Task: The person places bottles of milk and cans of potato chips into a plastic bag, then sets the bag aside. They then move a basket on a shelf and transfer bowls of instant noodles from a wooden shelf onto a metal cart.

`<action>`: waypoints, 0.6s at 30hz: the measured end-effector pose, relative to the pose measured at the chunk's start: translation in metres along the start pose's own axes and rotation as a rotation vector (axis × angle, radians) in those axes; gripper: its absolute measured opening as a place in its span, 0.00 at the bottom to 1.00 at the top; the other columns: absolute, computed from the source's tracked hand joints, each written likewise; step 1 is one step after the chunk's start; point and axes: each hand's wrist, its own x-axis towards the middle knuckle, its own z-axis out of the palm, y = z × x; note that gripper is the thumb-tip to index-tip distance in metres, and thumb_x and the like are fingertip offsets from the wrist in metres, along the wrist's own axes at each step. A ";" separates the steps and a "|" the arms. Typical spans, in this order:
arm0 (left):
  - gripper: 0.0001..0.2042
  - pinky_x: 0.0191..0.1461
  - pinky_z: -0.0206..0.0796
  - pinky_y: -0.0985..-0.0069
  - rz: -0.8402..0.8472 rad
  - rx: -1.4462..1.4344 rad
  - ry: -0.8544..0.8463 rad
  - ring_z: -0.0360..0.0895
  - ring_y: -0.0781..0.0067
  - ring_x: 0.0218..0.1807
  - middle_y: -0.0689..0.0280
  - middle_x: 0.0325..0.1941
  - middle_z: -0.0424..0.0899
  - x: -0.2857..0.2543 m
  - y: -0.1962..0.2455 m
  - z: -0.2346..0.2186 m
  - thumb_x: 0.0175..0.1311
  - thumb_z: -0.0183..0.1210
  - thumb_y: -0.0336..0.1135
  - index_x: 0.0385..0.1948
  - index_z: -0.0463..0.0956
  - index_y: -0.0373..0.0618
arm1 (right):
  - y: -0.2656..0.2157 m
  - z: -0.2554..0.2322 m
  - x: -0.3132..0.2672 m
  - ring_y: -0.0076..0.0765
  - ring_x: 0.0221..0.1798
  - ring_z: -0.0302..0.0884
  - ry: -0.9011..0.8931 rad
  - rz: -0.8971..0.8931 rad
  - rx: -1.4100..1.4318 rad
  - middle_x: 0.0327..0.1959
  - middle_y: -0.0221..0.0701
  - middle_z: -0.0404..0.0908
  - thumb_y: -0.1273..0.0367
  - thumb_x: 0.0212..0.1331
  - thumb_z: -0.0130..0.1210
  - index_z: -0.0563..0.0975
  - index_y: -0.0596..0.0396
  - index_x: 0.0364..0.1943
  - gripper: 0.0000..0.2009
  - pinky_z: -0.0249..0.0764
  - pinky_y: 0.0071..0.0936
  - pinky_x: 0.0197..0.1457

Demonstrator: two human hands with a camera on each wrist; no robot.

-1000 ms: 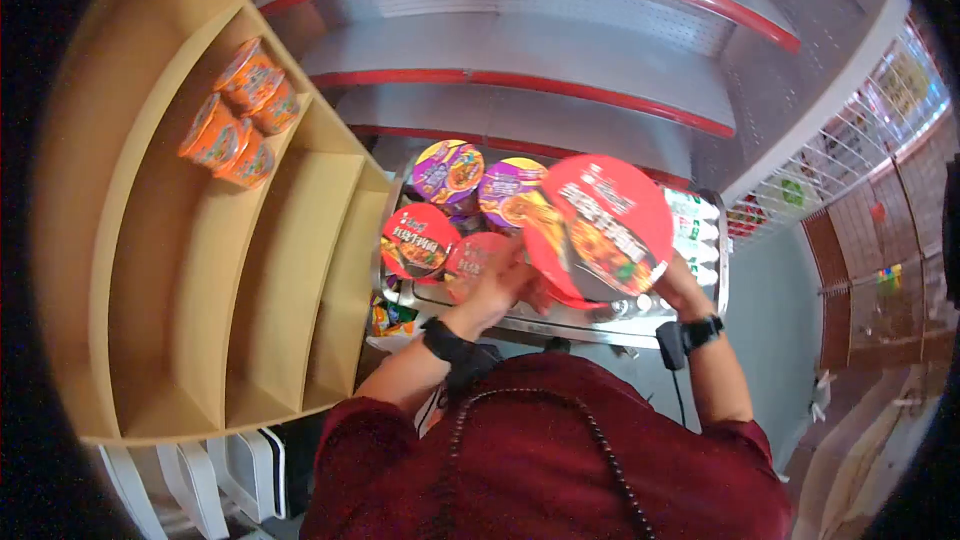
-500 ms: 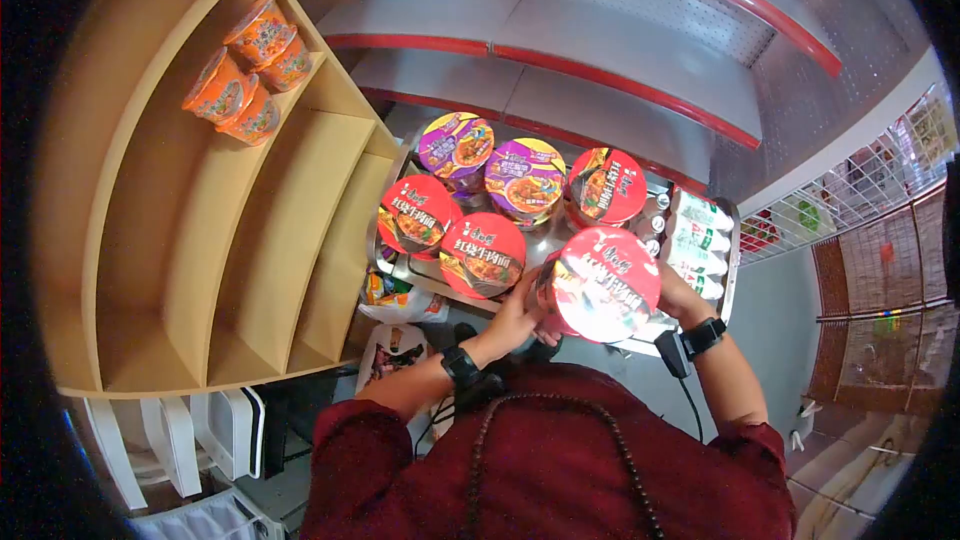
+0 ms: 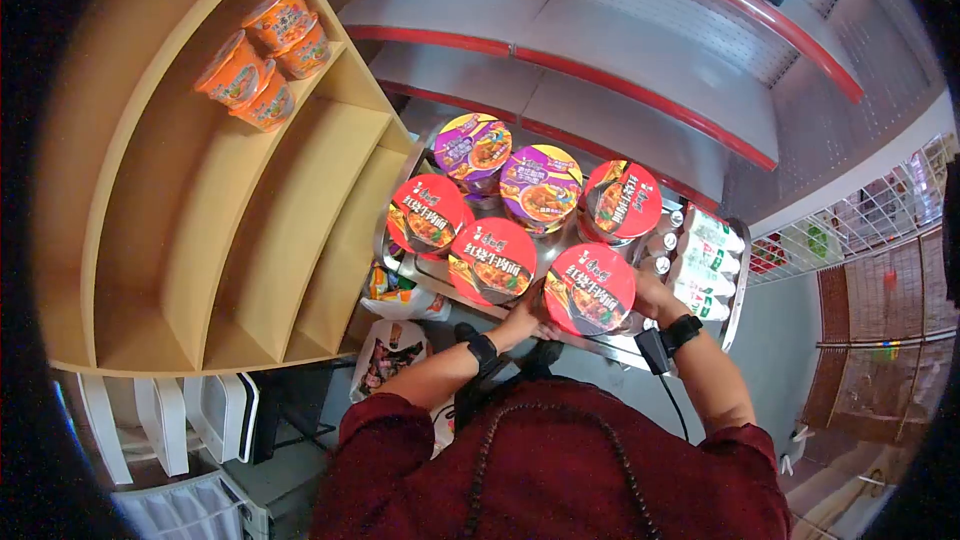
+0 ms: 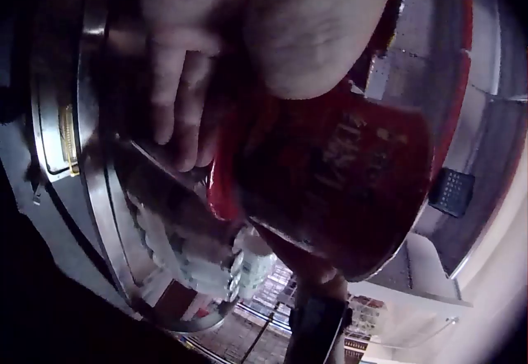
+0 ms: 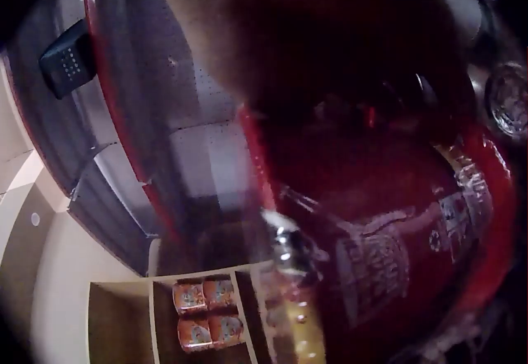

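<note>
Both hands hold a red-lidded cup of instant noodles (image 3: 590,290) at the near edge of the metal cart (image 3: 590,345), its printed lid facing up. My left hand (image 3: 522,324) grips its left side; in the left wrist view that hand's fingers (image 4: 177,104) lie along the cup's wall. My right hand (image 3: 653,297) grips the opposite side, mostly hidden behind the cup. Beside it on the cart stand a second red cup (image 3: 492,260), a third red cup (image 3: 430,213) at the left and another behind (image 3: 622,200). Two purple-lidded cups (image 3: 541,186) stand at the back.
White-wrapped bottles or packs (image 3: 708,265) lie at the cart's right end. Left stands a curved wooden shelf (image 3: 240,270) with several orange noodle cups (image 3: 262,50). Grey shelves with red edges (image 3: 640,80) rise behind the cart. Plastic bags (image 3: 390,355) sit below its left end.
The held red cup has come down from high near the head camera to the cart's near edge, both hands with it. The view has shifted, uncovering the red cup behind.
</note>
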 end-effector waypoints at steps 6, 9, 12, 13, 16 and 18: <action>0.32 0.30 0.72 0.70 -0.239 -0.035 0.030 0.77 0.67 0.31 0.59 0.42 0.71 0.049 -0.060 -0.026 0.56 0.47 0.31 0.60 0.38 0.54 | 0.003 0.004 0.006 0.29 0.45 0.72 0.050 0.005 0.115 0.45 0.35 0.72 0.62 0.58 0.44 0.65 0.61 0.49 0.19 0.71 0.27 0.47; 0.29 0.30 0.69 0.72 -0.167 0.376 -0.203 0.75 0.71 0.33 0.62 0.36 0.74 0.022 -0.059 -0.051 0.56 0.47 0.35 0.59 0.44 0.52 | 0.001 -0.011 0.007 0.30 0.46 0.70 0.037 0.047 0.113 0.46 0.35 0.71 0.59 0.62 0.35 0.66 0.61 0.47 0.19 0.65 0.29 0.53; 0.22 0.28 0.66 0.78 -0.223 0.591 -0.254 0.74 0.75 0.32 0.65 0.33 0.75 -0.012 -0.013 -0.063 0.56 0.48 0.37 0.54 0.56 0.47 | -0.023 -0.006 -0.017 0.32 0.42 0.73 0.253 -0.022 -0.125 0.41 0.35 0.74 0.62 0.57 0.43 0.69 0.60 0.43 0.16 0.69 0.28 0.44; 0.17 0.28 0.64 0.80 -0.234 0.554 -0.231 0.73 0.77 0.29 0.66 0.32 0.75 -0.018 -0.028 -0.086 0.57 0.47 0.41 0.46 0.65 0.45 | -0.037 0.003 -0.028 0.31 0.39 0.74 0.301 -0.056 -0.177 0.39 0.34 0.75 0.63 0.56 0.44 0.70 0.60 0.41 0.15 0.70 0.26 0.42; 0.18 0.33 0.66 0.80 -0.401 0.498 -0.080 0.74 0.76 0.33 0.65 0.32 0.76 -0.056 0.014 -0.127 0.58 0.45 0.48 0.40 0.70 0.44 | -0.071 0.014 -0.051 0.27 0.34 0.75 0.436 -0.139 -0.301 0.34 0.31 0.76 0.63 0.54 0.46 0.72 0.57 0.38 0.13 0.70 0.22 0.37; 0.17 0.30 0.66 0.80 -0.351 0.423 0.011 0.75 0.75 0.31 0.65 0.30 0.77 -0.081 0.049 -0.163 0.58 0.46 0.47 0.38 0.71 0.43 | -0.081 -0.001 -0.058 0.26 0.34 0.74 0.527 -0.226 -0.419 0.32 0.30 0.75 0.64 0.54 0.47 0.71 0.56 0.38 0.12 0.70 0.21 0.35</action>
